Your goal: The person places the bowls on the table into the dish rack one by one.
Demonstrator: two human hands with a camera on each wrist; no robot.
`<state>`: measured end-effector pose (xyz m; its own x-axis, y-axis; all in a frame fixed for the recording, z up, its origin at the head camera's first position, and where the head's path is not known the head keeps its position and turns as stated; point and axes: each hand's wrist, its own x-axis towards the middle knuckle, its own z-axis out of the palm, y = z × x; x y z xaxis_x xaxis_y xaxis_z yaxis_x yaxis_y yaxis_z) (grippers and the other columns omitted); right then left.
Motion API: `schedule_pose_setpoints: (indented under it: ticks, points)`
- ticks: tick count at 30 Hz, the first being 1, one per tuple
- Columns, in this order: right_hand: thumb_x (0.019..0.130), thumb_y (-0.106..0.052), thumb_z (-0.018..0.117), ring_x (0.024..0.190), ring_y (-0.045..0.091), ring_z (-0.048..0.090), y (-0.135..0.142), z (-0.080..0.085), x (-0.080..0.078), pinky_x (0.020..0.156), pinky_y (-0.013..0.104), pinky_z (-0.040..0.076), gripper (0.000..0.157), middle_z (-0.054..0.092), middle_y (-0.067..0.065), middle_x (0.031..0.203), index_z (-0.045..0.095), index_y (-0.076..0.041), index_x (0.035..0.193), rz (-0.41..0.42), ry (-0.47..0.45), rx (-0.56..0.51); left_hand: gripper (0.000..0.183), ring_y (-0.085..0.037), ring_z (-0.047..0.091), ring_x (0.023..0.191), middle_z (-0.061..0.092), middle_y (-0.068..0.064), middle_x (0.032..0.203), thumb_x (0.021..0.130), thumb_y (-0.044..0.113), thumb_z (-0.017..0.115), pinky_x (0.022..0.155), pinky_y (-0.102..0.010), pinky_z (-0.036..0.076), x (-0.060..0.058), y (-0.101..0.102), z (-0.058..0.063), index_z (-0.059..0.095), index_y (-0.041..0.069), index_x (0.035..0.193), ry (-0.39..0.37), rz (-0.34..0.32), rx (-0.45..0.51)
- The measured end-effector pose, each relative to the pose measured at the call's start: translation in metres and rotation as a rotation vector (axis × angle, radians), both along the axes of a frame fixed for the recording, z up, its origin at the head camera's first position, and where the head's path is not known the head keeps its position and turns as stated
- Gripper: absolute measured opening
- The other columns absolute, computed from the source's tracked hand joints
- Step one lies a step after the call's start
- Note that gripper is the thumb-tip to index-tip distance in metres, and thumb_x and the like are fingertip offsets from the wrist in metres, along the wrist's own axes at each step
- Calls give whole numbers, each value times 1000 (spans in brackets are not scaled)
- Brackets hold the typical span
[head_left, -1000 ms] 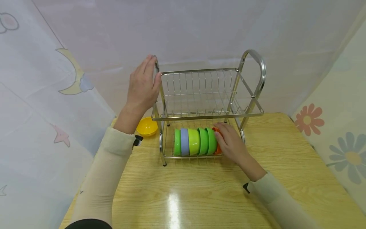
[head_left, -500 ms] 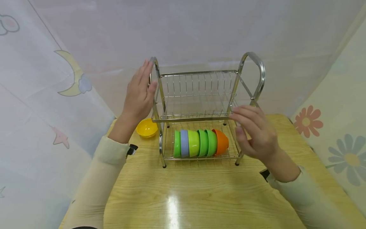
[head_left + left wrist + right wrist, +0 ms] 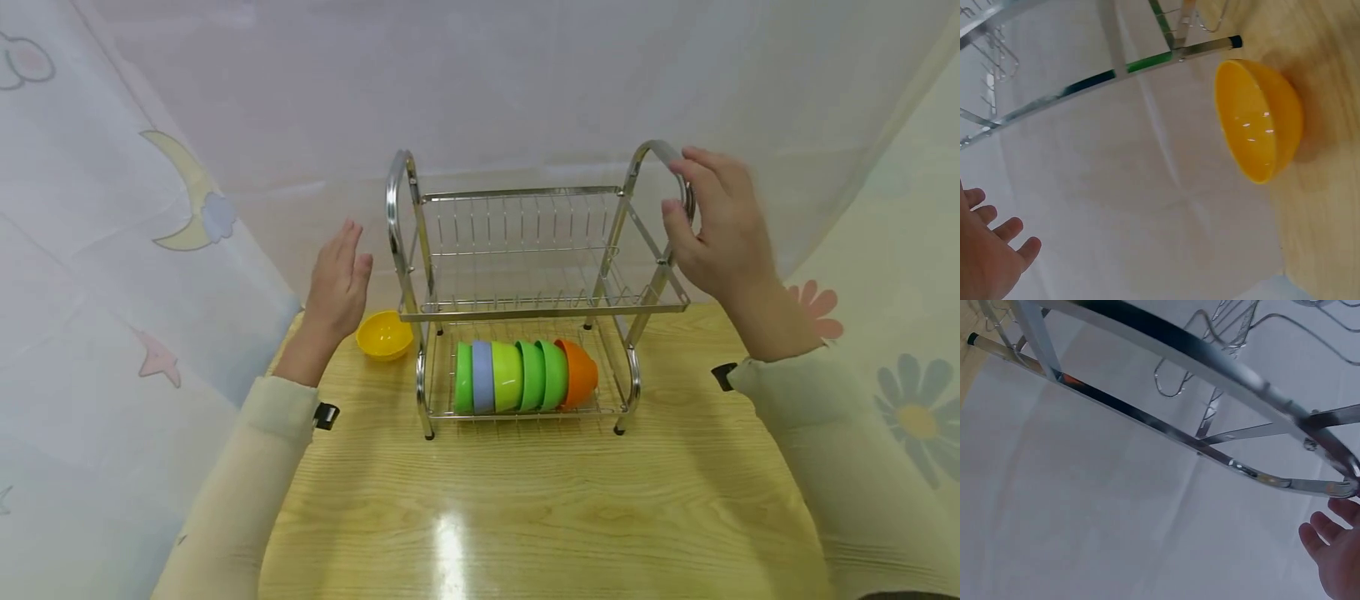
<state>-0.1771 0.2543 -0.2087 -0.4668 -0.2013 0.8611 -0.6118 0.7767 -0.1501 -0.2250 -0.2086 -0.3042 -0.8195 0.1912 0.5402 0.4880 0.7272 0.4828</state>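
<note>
A two-tier metal dish rack [image 3: 543, 314] stands on the table. In its lower tier, bowls rest on their sides in a row: a green bowl [image 3: 463, 379], a lavender bowl [image 3: 482, 377], a yellow-green bowl [image 3: 507, 377], two more green ones and an orange bowl [image 3: 579, 375] at the right end. My left hand [image 3: 335, 287] is in the air left of the rack, holding nothing, fingers extended. My right hand [image 3: 723, 229] is beside the right handle, fingertips close to its curved top; whether they touch it is unclear. A yellow bowl [image 3: 1288, 119] sits upright left of the rack.
The wooden table [image 3: 525, 508] extends in front of the rack and to both sides. A pale cloth backdrop [image 3: 510, 83] hangs close behind the rack, with printed side panels at left and right.
My right hand has left the orange bowl and risen to the rack's right handle. My left hand has come away from the left handle, moving down and left. The bowls stay in place.
</note>
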Motion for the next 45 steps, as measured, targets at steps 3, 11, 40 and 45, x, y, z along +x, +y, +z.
schedule_pose_setpoints:
  ticks: [3, 11, 40, 45]
  points:
    - [99, -18, 53, 141, 41, 39, 8, -3, -8, 118, 51, 33, 50, 46, 24, 150, 50, 2, 145, -45, -157, 34, 67, -43, 21, 151, 21, -18, 166, 110, 47, 28, 119, -66, 18, -9, -9, -24, 30, 1, 157, -108, 47, -7]
    - [99, -15, 53, 141, 37, 43, 7, -7, -18, 119, 47, 33, 49, 49, 17, 152, 50, 0, 145, -31, -88, 61, 74, -49, 16, 150, 14, -23, 167, 107, 52, 32, 114, -74, 19, -33, -33, -88, 22, 0, 159, -395, 120, -110]
    - [86, 4, 44, 104, 34, 66, -23, -25, -31, 58, 31, 26, 48, 60, 13, 140, 61, 0, 131, -25, 82, -76, 140, -56, 11, 147, 5, -32, 164, 71, 84, 67, 111, -76, 22, -28, -45, -139, 1, 0, 161, -761, 118, -262]
    - [87, 2, 44, 103, 36, 65, -24, -25, -29, 59, 33, 30, 47, 60, 14, 140, 61, 0, 131, -22, 84, -68, 140, -55, 20, 144, 8, -32, 162, 71, 82, 69, 111, -72, 28, -23, -46, -142, -2, 1, 161, -776, 120, -244]
